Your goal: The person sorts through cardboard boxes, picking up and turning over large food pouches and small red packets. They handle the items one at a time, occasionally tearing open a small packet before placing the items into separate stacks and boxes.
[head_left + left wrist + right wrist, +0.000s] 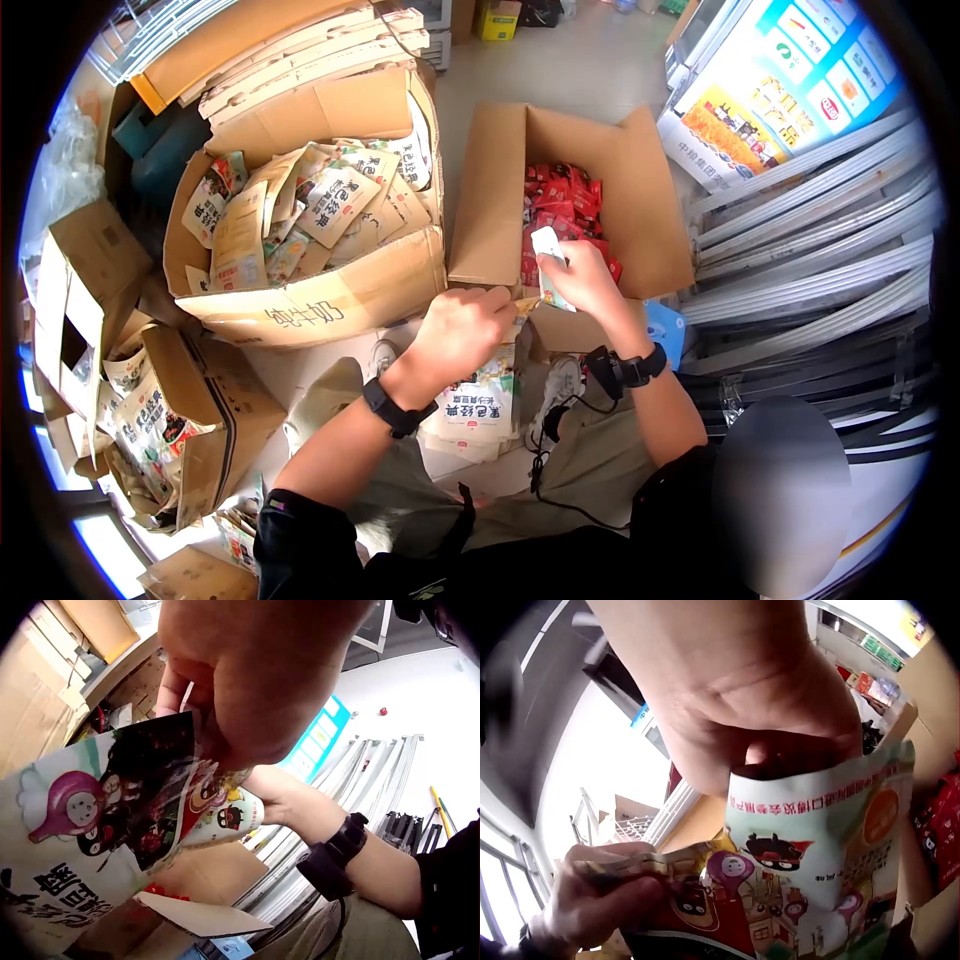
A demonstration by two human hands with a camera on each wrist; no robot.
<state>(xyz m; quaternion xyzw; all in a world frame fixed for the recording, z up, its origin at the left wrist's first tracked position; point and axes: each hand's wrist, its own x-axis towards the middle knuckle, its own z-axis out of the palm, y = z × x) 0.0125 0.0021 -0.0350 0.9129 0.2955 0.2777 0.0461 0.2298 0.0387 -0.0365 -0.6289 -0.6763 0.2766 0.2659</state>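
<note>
Both hands hold a printed food pouch [810, 847] with cartoon figures, in front of the person. My left hand [462, 328] pinches one edge of it, with curled fingers and thumb. On the pouch's pale green end, my right hand [585, 278] has its thumb on the near face and its fingers behind. The left wrist view shows the pouch's white and dark printed side [97, 817]. Just beyond the hands stands an open carton [487, 200] with small red packets [565, 195] inside. Below the left hand, flat pouches [475, 410] lie stacked between the feet.
At the left, a large carton [330, 300] is heaped with similar pouches [340, 200]. A smaller carton [230, 425] with more pouches stands nearer. Long white strips [810, 230] are piled at the right, beside a printed blue panel [800, 80]. A cable [580, 510] hangs across the lap.
</note>
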